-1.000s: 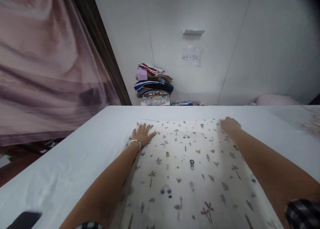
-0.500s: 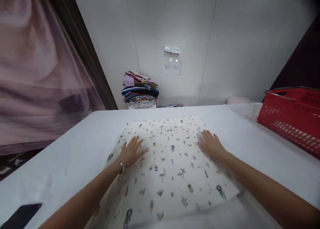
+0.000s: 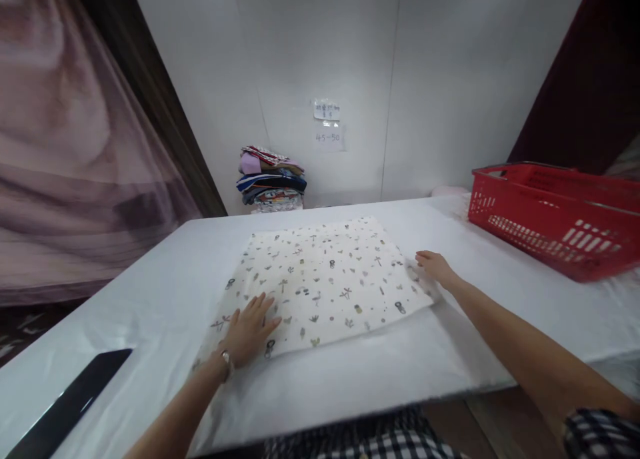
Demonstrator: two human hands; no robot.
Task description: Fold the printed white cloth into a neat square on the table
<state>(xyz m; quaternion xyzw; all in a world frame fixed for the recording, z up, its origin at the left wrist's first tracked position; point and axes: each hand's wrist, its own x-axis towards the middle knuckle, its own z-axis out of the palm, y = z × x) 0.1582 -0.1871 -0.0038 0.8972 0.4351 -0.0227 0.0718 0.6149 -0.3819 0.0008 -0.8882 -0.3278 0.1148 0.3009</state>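
Note:
A cream cloth (image 3: 325, 279) printed with small plants and birds lies spread flat on the white table (image 3: 150, 292). My left hand (image 3: 247, 329), a bangle at its wrist, rests flat with fingers spread on the cloth's near left corner. My right hand (image 3: 434, 265) lies flat with fingers out at the cloth's right edge, near the front right corner. Neither hand holds anything.
A red plastic basket (image 3: 550, 215) stands on the table at the right. A stack of folded clothes (image 3: 270, 179) sits against the white wall behind the table. A flat black object (image 3: 70, 405) lies at the table's near left. A pink curtain (image 3: 60, 145) hangs at the left.
Both hands slid back over the cloth from its far corners toward its near edge. The view pulled back and turned right, bringing the red basket into sight.

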